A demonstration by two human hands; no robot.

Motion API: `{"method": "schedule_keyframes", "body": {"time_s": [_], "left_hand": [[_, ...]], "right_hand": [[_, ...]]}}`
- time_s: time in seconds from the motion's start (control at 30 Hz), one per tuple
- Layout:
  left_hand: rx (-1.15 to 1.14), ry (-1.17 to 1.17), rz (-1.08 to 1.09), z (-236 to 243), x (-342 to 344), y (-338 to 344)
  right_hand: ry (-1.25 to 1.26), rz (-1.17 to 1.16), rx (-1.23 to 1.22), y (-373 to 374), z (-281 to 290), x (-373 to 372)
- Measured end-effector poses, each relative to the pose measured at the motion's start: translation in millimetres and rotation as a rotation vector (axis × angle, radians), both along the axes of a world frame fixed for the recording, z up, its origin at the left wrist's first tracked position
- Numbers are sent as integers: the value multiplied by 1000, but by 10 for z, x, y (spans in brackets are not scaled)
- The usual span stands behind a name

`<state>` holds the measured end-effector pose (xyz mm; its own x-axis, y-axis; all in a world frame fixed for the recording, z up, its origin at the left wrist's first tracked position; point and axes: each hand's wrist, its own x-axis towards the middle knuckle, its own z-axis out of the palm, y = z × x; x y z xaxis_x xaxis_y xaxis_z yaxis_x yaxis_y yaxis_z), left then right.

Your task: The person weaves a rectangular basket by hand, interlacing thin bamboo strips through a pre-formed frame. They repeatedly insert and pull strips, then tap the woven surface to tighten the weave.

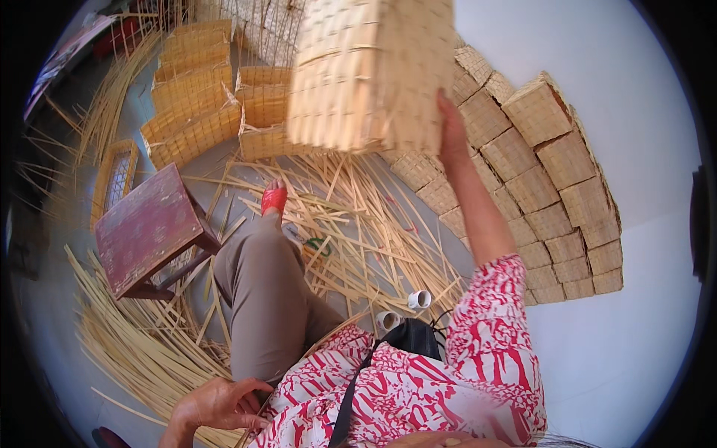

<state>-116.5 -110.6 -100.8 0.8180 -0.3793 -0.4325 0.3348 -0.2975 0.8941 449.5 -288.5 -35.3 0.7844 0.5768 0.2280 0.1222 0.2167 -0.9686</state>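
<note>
High in front of me is a tall, square-cornered woven bamboo basket (pixel 367 82), slightly blurred and cut off by the top edge. My right hand (pixel 452 131) grips its right side near the lower end; part of the fingers is hidden behind it. At the lower left, my left hand (pixel 216 403) rests by my lap, its thumb apart from loosely bent fingers. I see nothing held in it. Long bamboo strips (pixel 134 351) lie on the floor beside that hand.
A worn red wooden stool (pixel 146 228) stands at my left. Woven baskets (pixel 190 97) sit at the far left, and more basket stacks (pixel 549 201) line the white wall at right. Loose strips (pixel 366 224) cover the floor around my foot. Two white cups (pixel 420 300) stand near my lap.
</note>
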Motion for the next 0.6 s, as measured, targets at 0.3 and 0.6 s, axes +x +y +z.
{"method": "schedule_keyframes", "body": {"time_s": [0.3,0.6], "left_hand": [[116,102,-42,-107,201,-14],[171,20,95,-35,138,-142]], "right_hand": [[-512,-867,-550,-1766,2269,2425],[-1348,-911,-1155,-1033,664,1864]]}}
